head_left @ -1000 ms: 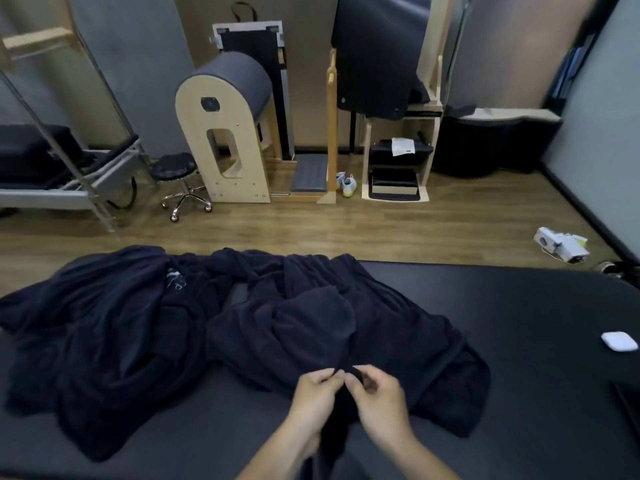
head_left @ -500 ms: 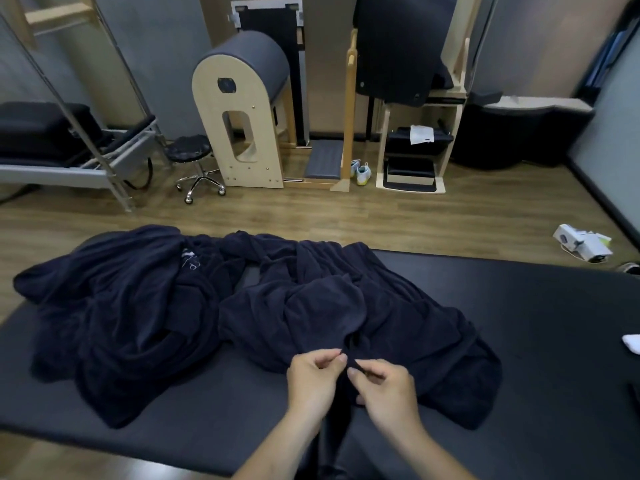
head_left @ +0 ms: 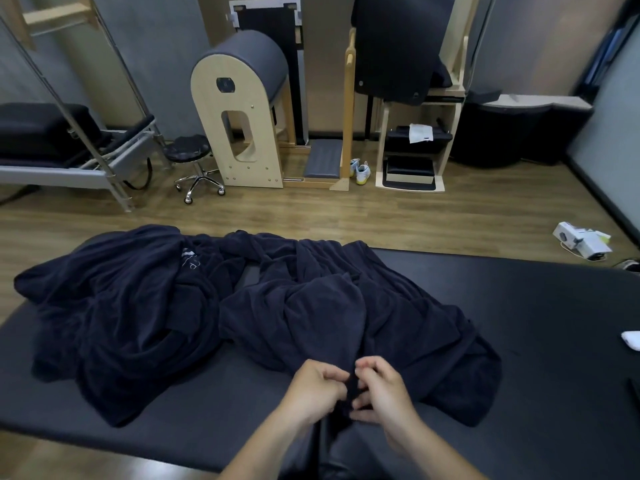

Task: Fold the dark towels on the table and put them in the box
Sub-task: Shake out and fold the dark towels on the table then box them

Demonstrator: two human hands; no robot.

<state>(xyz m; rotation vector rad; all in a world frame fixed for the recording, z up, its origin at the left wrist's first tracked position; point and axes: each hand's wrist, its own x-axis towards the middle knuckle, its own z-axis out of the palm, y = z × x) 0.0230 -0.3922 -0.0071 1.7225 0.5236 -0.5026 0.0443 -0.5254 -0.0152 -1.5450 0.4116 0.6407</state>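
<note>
Both hands sit close together at the near edge of the crumpled dark navy terry towel point(head_left: 329, 306). The left hand point(head_left: 317, 389) has its fingers curled in, pinching a fold of the cloth, and the right hand point(head_left: 384, 393) pinches the same bunched edge just beside it. The rest of that towel spreads away from the hands towards the far side. A second rumpled dark navy towel point(head_left: 121, 306) lies to its left, touching it.

Both towels rest on a black padded table point(head_left: 536, 323), with a small white object point(head_left: 632, 339) at its right edge. Beyond is a wooden plank floor point(head_left: 381, 220) with an arched pale-wood barrel with a grey padded top point(head_left: 242, 109), a black round stool on castors point(head_left: 190, 154), a pair of pale sneakers point(head_left: 360, 169) and a white carton point(head_left: 581, 240)
</note>
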